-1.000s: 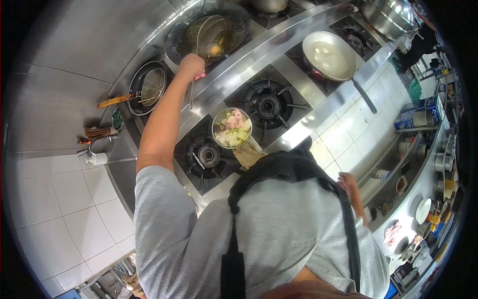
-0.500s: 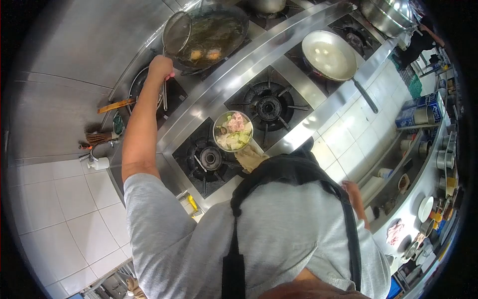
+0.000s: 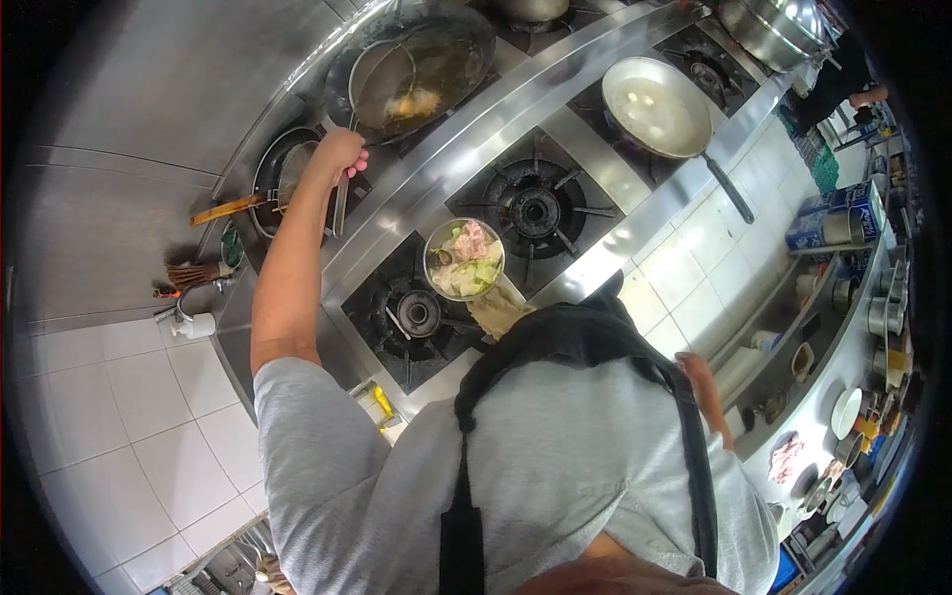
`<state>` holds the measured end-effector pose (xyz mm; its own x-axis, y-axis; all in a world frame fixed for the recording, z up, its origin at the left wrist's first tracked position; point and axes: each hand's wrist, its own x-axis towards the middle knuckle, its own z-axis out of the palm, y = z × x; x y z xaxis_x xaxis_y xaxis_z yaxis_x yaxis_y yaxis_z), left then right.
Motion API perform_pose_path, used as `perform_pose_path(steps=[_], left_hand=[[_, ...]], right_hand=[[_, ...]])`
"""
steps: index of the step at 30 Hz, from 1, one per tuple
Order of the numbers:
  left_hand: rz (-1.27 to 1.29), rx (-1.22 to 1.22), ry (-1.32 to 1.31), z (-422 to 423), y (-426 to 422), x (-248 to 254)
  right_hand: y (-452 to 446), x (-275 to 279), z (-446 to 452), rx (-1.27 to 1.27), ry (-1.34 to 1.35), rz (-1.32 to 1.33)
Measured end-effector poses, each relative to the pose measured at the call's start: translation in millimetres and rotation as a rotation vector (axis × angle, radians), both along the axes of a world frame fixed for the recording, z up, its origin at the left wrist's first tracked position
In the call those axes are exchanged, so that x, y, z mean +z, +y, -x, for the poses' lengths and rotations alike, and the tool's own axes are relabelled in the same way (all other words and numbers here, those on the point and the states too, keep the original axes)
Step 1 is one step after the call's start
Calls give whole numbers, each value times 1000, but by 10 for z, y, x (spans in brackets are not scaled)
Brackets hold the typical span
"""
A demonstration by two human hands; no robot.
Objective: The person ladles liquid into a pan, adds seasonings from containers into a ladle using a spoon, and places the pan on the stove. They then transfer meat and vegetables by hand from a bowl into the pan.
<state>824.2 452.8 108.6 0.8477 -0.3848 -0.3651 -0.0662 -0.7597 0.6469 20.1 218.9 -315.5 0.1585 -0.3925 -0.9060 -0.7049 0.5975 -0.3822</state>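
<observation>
My left hand (image 3: pixel 342 156) is closed around the handle of a round mesh strainer (image 3: pixel 377 79). The strainer's head is over the left part of a large dark wok (image 3: pixel 483 52) of oil at the top left. Golden fried pieces (image 3: pixel 415 104) lie at the strainer's lower right edge; whether any are inside it I cannot tell. My right hand (image 3: pixel 697 369) hangs low beside my apron, away from the stove, with its fingers mostly hidden. Closer to me, a metal bowl (image 3: pixel 463 260) holds pink meat and cut greens at the edge of a burner.
A frying pan (image 3: pixel 654 107) with pale liquid and white pieces sits at upper right, its handle (image 3: pixel 729 188) jutting over the aisle. A second pan (image 3: pixel 266 183) stands left of the wok. A large steel pot (image 3: pixel 772 35) is at top right. Shelves (image 3: pixel 793 367) line the right side.
My left hand has shifted right and slightly down. The strainer's head has moved right and down, from the wok's left rim to beside the fried pieces.
</observation>
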Motion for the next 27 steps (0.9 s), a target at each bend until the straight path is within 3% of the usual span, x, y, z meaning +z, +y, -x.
perform_pose_path(steps=[10,15,19,21,25,27], left_hand=[[32,-56,-11,232,-195,79],[77,-68,-53,234,-176,163],[261,93,178,59,-121,81],[358,112,322,96,-70,64],[561,164,493,197,12,1],[746,223,748,151,121,-82]], right_hand=[[-13,165,18,-46,-54,56],[-8,181,-21,49,-2,81],[-6,146,14,105,-27,118],[-92,-176,183,185,-155,161],[-138,99,17,153,-126,131],[-183,168,21,181,-136,140]])
